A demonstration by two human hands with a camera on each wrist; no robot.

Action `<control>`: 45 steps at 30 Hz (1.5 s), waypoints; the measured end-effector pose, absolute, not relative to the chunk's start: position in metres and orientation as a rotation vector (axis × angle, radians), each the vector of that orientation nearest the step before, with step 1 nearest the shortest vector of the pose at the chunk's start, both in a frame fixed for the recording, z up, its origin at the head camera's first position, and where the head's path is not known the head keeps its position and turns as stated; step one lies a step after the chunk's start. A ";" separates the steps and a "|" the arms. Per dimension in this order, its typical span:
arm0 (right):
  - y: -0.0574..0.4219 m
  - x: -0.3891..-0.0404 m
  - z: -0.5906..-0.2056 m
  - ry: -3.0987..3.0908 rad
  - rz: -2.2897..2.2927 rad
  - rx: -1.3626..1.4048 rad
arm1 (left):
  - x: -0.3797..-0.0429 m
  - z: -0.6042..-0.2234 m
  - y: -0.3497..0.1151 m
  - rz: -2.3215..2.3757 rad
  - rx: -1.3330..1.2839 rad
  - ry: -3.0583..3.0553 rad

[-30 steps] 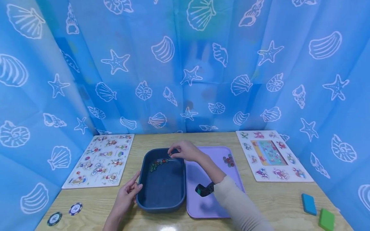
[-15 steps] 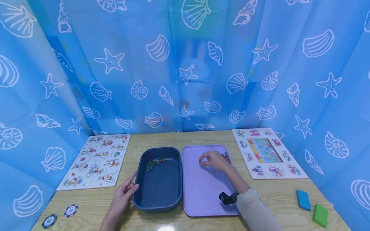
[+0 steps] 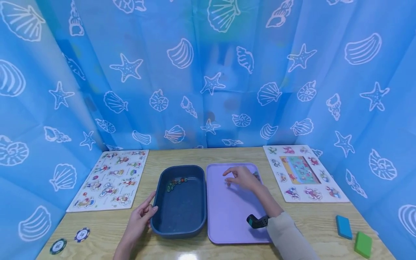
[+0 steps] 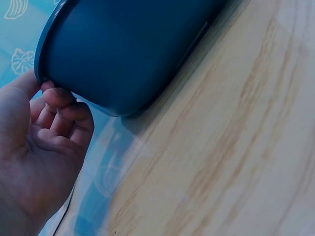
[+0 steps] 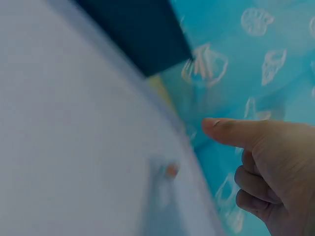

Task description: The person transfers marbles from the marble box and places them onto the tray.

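A dark blue tub [image 3: 180, 211] stands on the table with several green and red marbles [image 3: 175, 182] along its far left inside. My left hand [image 3: 139, 218] grips its left rim, thumb on the rim; the left wrist view has the fingers curled against the tub wall [image 4: 113, 54]. Over the lilac tray [image 3: 227, 220], my right hand [image 3: 242, 177] has thumb and index finger spread apart. Just under the thumb is a reddish marble [image 3: 229, 184], which the right wrist view gives as an orange-red blur [image 5: 171, 170] apart from the fingers. More marbles [image 3: 256, 175] are partly hidden behind that hand.
Picture puzzle boards lie at the far left [image 3: 108, 180] and far right [image 3: 305, 173]. Two poker chips [image 3: 82, 234] sit at the front left. A blue block [image 3: 343, 227] and a green block [image 3: 363, 245] are at the front right. A shell-patterned curtain [image 3: 208, 90] hangs behind the table.
My right hand has moved right with a reddish marble, from the tub's far right corner to over the tray. Its thumb and index finger have since spread, letting the marble go. The left hand stays put.
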State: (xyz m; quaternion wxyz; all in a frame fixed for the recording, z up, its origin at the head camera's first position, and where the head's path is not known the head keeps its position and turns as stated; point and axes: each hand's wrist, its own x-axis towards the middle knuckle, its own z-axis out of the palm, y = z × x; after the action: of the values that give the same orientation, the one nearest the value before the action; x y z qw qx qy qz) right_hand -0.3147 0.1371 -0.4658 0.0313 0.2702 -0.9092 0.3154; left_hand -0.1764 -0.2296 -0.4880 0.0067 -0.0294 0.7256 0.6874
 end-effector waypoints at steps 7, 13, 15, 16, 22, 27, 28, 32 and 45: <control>0.088 -0.310 -0.423 -2.723 1.109 0.974 | -0.177 -0.486 -0.228 2.158 -0.065 2.265; 0.032 -0.316 -0.406 -2.734 1.080 1.148 | -0.178 -0.486 -0.228 2.164 -0.020 2.259; 0.015 -0.319 -0.405 -2.744 1.063 1.209 | -0.177 -0.487 -0.228 2.166 -0.023 2.259; 0.007 -0.320 -0.405 -2.748 1.048 1.237 | -0.177 -0.488 -0.229 2.166 -0.024 2.260; -0.030 -0.324 -0.417 -2.842 0.992 1.304 | -0.176 -0.489 -0.230 2.163 -0.003 2.276; -0.047 -0.327 -0.434 -2.907 0.866 1.316 | -0.175 -0.489 -0.230 2.164 0.007 2.282; -0.049 -0.328 -0.437 -2.912 0.823 1.323 | -0.175 -0.490 -0.230 2.167 0.012 2.284; -0.054 -0.332 -0.444 -2.940 0.701 1.325 | -0.174 -0.489 -0.232 2.174 0.020 2.294; -0.058 -0.328 -0.459 -3.051 0.495 1.225 | -0.176 -0.490 -0.230 2.165 -0.032 2.278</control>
State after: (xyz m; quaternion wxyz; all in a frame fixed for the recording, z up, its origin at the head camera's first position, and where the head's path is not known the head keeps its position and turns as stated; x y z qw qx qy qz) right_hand -0.3279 -0.0576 -0.4585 -0.0914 0.3671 -0.9137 0.1484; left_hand -0.1756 -0.2300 -0.4897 -0.0005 -0.0102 0.7249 0.6888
